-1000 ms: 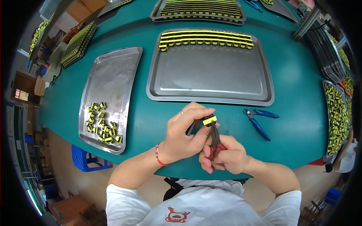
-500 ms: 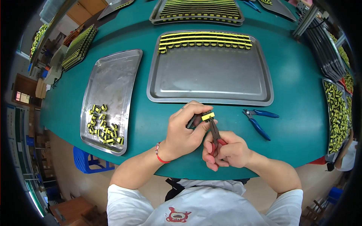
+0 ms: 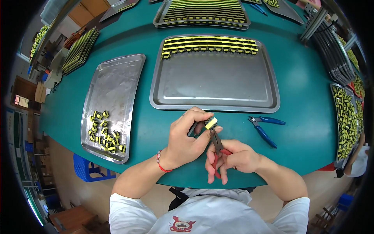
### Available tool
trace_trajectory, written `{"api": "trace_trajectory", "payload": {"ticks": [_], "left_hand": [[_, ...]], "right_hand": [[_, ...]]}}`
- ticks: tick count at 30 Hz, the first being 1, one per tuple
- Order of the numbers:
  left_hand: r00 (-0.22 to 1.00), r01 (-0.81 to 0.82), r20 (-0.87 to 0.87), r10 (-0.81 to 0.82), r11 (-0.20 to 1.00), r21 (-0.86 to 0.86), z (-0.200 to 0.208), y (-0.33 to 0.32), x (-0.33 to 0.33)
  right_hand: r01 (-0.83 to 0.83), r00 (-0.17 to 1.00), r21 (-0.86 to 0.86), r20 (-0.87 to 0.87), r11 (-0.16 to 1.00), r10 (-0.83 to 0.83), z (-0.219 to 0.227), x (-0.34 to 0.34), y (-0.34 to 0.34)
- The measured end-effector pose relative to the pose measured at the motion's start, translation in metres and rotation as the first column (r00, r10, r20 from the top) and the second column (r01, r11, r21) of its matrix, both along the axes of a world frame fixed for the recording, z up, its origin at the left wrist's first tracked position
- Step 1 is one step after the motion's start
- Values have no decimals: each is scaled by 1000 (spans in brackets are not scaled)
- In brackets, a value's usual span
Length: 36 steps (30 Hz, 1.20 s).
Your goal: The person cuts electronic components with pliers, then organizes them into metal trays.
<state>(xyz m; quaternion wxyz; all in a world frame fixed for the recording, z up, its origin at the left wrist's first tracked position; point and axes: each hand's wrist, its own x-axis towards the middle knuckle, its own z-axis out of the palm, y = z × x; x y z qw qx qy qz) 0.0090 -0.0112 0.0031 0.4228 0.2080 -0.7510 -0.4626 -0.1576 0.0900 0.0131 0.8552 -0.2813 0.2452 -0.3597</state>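
Observation:
My left hand (image 3: pixel 184 137) pinches a small yellow-and-black transformer (image 3: pixel 210 123) between thumb and fingers, its yellow face tilted upward. A dark, slim object shows in that hand near the palm, too hidden to name. In my right hand (image 3: pixel 246 156) is a pair of long-nose pliers (image 3: pixel 216 140) with red handles, spread apart by the fingers. The plier tips are right at the near side of the transformer; whether they grip a pin cannot be made out. Both hands are above the green table, in front of a large metal tray (image 3: pixel 218 106).
The large tray carries rows of yellow-and-black transformers (image 3: pixel 210 43) along its far side. To the left, another tray (image 3: pixel 117 76) holds a loose pile of them (image 3: pixel 105 134). Blue-handled cutters (image 3: pixel 267 132) lie right of my hands. A heaped tray (image 3: pixel 344 124) stands far right; filled trays (image 3: pixel 202 15) sit behind.
The plier handles have spread wider, with my right fingers more extended. Both hands have shifted slightly left and toward me, and the transformer has turned at an angle.

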Motion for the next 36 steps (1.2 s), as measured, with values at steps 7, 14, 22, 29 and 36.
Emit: {"api": "trace_trajectory", "payload": {"ticks": [7,14,22,29,36], "left_hand": [[999,-21,36,18,997,78,0,-1,3],[997,81,-2,-81,996,26,-3,1,4],[994,110,-9,-110,994,-1,-3,0,3],[998,28,57,-37,988,151,6,4,1],[1000,-28,16,26,986,167,2,3,-2]], "right_hand": [[13,999,6,-29,1000,-13,5,1,0],[3,984,-19,-181,1000,-6,3,-7,3],[57,991,-1,-125,998,-57,4,-3,3],[85,994,-110,-64,990,-92,2,1,5],[31,996,42,80,999,-34,5,0,4]]}}
